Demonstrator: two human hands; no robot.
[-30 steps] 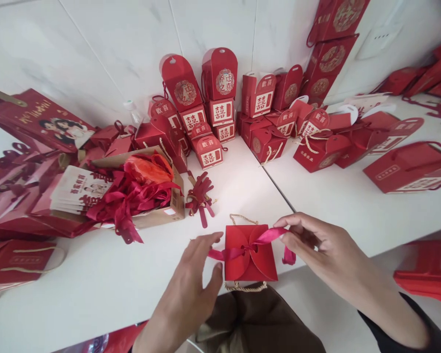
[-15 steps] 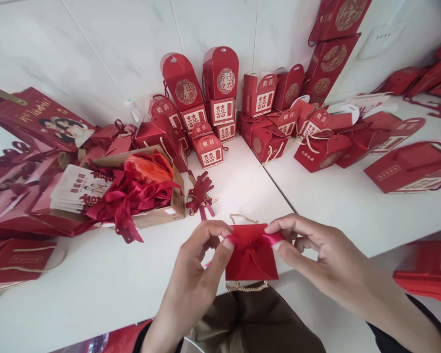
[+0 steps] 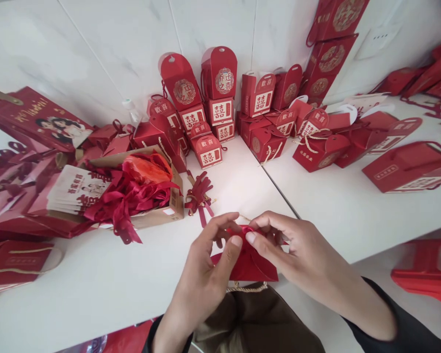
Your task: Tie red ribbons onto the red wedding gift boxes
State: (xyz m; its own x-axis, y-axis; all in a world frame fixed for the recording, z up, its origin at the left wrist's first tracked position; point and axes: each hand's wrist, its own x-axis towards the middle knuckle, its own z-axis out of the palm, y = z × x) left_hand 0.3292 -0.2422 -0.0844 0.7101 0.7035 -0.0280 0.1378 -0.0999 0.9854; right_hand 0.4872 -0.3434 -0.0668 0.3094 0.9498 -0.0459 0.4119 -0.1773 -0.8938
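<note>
A small red gift box with rope handles sits at the front edge of the white table, between my hands. A shiny red ribbon crosses its top. My right hand pinches this ribbon near the middle of the box, thumb against forefinger. Close to the same spot, my left hand has its fingers curved, with a gap between thumb and forefinger. A loose ribbon tail shows beneath the left hand. My fingers hide most of the knot.
Left of the hands stands a cardboard box full of red ribbons, near a bundle of dark red tags. Stacked red gift boxes line the wall. A red stool is below the table at right.
Both hands have come together over the middle of the box. The left fingers have let go of the ribbon end, and the right hand has moved inward to pinch the ribbon centrally.
</note>
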